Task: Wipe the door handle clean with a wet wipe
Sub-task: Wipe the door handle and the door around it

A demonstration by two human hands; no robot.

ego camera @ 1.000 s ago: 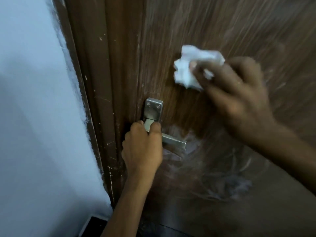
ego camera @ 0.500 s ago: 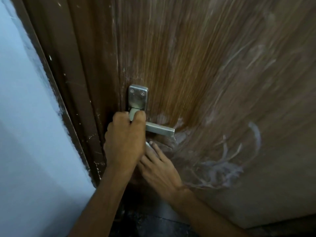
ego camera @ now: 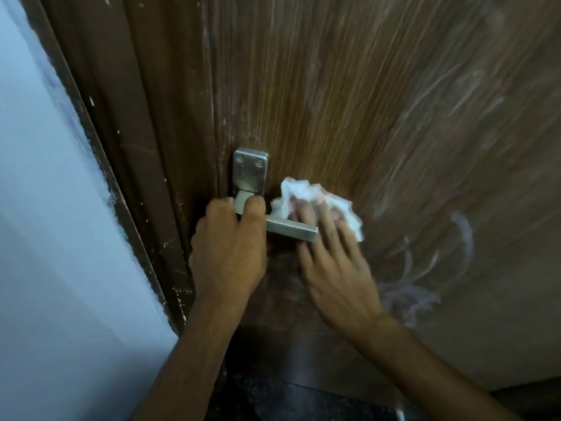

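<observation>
A silver lever door handle [ego camera: 291, 230] with a square back plate [ego camera: 250, 170] is fixed to a brown wooden door [ego camera: 349, 101]. My left hand [ego camera: 229, 247] is wrapped around the lever near its pivot. My right hand [ego camera: 331, 262] presses a crumpled white wet wipe [ego camera: 303, 192] against the door just behind and above the lever's free end. Its fingers reach past the lever, so the lever crosses in front of them. The wipe touches the door surface; whether it touches the lever I cannot tell.
The dark brown door frame [ego camera: 136, 132] runs down the left, beside a pale blue wall [ego camera: 45, 238]. White smears and scratches [ego camera: 409, 293] mark the door to the right of the handle. A dark floor [ego camera: 288, 396] shows below.
My right hand, high on the door with the wipe a second ago, dropped under the handle and now sits behind the lever's free end with the wipe showing. My left hand stays on the lever.
</observation>
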